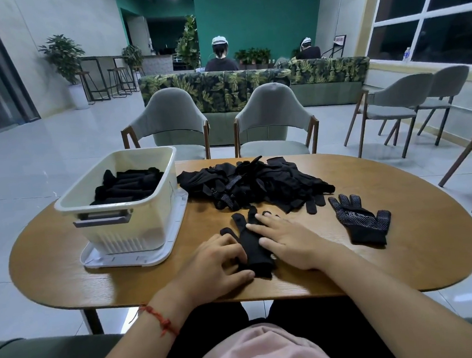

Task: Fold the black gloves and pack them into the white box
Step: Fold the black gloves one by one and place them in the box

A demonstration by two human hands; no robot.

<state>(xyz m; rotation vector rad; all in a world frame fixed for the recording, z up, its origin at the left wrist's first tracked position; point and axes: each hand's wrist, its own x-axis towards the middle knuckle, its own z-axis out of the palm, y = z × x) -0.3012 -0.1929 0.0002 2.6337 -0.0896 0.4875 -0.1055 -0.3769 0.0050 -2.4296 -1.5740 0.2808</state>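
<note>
Black glove (254, 248) is laid flat by the table's (419, 260) near edge | pinned under the flat right hand (289, 241) | its left side gripped by the curled left hand (221, 262) | white box (124, 215) is parked at the left edge

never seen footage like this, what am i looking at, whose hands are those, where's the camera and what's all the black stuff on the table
There is no machine here. A person wears a wide-angle camera on the head, so this single picture looks forward and down at their own two bare hands. On the wooden table stands a white box, on what looks like its lid, with folded black gloves already inside. Beside it lies a loose pile of black gloves, and one dotted glove lies apart on the right. One black glove lies in front of the person: the right hand presses flat on it, while the left hand curls its fingers onto its left edge, seemingly pinching it.
</note>
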